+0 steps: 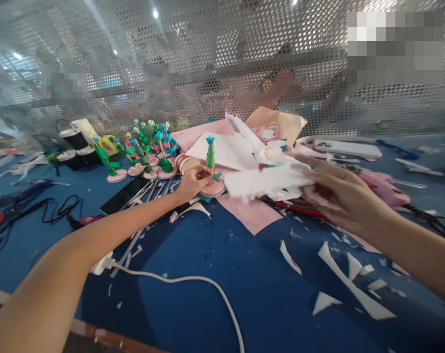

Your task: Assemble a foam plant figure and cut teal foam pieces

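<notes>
A small craft tree (210, 157), a rolled green piece with a blue star on top of a wooden stick, stands upright on a round pink base (215, 188). My left hand (193, 183) is closed on its lower part, with the fingertips at the stick and base. On the right, my right hand (338, 198) is closed on the edge of a flat white piece (264, 181), paper or foam, smeared by motion. That piece reaches left to beside the pink base. Beneath it lies a pink sheet (254, 215).
Several similar green and blue craft trees (165, 164) stand at the back left. A dark phone (125, 195), thin sticks and a white cable (193, 279) lie nearer. White scraps (351, 284), a white phone (349, 148) and a pink glue gun (384, 189) are at right. Perforated metal panel (226, 63) behind.
</notes>
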The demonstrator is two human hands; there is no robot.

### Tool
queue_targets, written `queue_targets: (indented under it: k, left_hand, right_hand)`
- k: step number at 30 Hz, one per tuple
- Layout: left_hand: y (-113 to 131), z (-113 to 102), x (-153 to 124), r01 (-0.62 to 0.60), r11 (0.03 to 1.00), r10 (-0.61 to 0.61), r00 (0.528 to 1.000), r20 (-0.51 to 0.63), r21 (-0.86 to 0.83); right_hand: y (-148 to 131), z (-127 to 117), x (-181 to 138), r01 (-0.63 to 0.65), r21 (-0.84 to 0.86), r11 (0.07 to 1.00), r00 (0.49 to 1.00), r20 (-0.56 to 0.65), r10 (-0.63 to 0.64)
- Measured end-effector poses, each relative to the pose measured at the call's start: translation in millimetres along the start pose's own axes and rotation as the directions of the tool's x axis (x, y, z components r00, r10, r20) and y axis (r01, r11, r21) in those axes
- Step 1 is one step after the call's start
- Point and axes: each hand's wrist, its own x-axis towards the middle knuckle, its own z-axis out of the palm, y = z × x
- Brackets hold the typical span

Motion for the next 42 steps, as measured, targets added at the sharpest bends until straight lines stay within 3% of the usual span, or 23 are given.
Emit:
queue_targets:
  k: [4, 8, 11, 15, 19, 22, 25, 29, 33, 36, 39, 42]
  left_hand:
    - [-0.9, 0.4, 0.3, -0.001, 1.000, 0.001, 1.000, -0.004, -0.007]
    - [1.5, 1.0, -0.4, 0.009, 1.000, -0.009, 1.000, -0.003, 0.000]
    - [2.6, 1.5, -0.6, 0.013, 1.000, -0.013, 1.000, -0.001, -0.017]
    - [2.3, 1.6, -0.6, 0.002, 0.999, -0.003, 1.000, -0.009, -0.032]
    - [3.2, 1.6, -0.9, 0.019, 1.000, -0.019, 1.000, -0.008, -0.008]
    - [4.0, 1.7, -1.2, 0.016, 1.000, -0.016, 1.000, -0.008, 0.005]
    - [3.0, 1.4, -1.0, -0.010, 1.000, 0.010, 1.000, 0.004, 0.004]
    - [0.7, 0.5, -0.3, -0.023, 1.000, 0.023, 1.000, 0.001, 0.000]
    - [0.1, 0.1, -0.2, -0.011, 1.000, 0.011, 1.000, 0.002, 0.012]
    - [0.2, 0.4, -0.1, -0.012, 1.000, 0.012, 1.000, -0.002, 0.009]
    - [0.1, 0.6, 0.3, -0.009, 1.000, 0.009, 1.000, -0.003, 0.004]
    - [0.0, 0.4, 0.6, -0.008, 1.000, 0.008, 1.000, -0.001, 0.006]
  right_hand:
    - [0.5, 1.3, 0.3, 0.053, -0.078, 0.996, 0.997, -0.059, -0.058]
    - [2.6, 1.3, -0.5, 0.009, -0.033, 0.999, 1.000, -0.017, -0.010]
    - [3.3, 2.1, -1.7, 0.082, -0.087, 0.993, 0.996, -0.031, -0.085]
    - [1.1, 3.2, -2.7, 0.001, 0.021, 1.000, 1.000, -0.011, -0.001]
    - [-0.5, 2.1, -2.2, 0.030, -0.087, 0.996, 0.999, -0.032, -0.033]
    - [0.2, 1.3, -1.2, -0.039, -0.018, 0.999, 0.999, 0.017, 0.040]
    - [1.2, 2.2, -1.2, 0.031, -0.076, 0.997, 0.999, -0.039, -0.034]
    - [0.9, 4.0, -2.9, -0.003, -0.014, 1.000, 1.000, -0.004, 0.003]
    - [1.4, 5.0, -3.7, 0.086, -0.125, 0.988, 0.995, -0.038, -0.092]
    - [1.8, 5.1, -2.8, 0.031, -0.071, 0.997, 0.999, -0.024, -0.033]
    - [0.9, 4.7, -1.4, 0.047, -0.099, 0.994, 0.995, -0.077, -0.055]
    - [0.0, 4.4, -1.0, -0.018, -0.029, 0.999, 1.000, -0.024, 0.018]
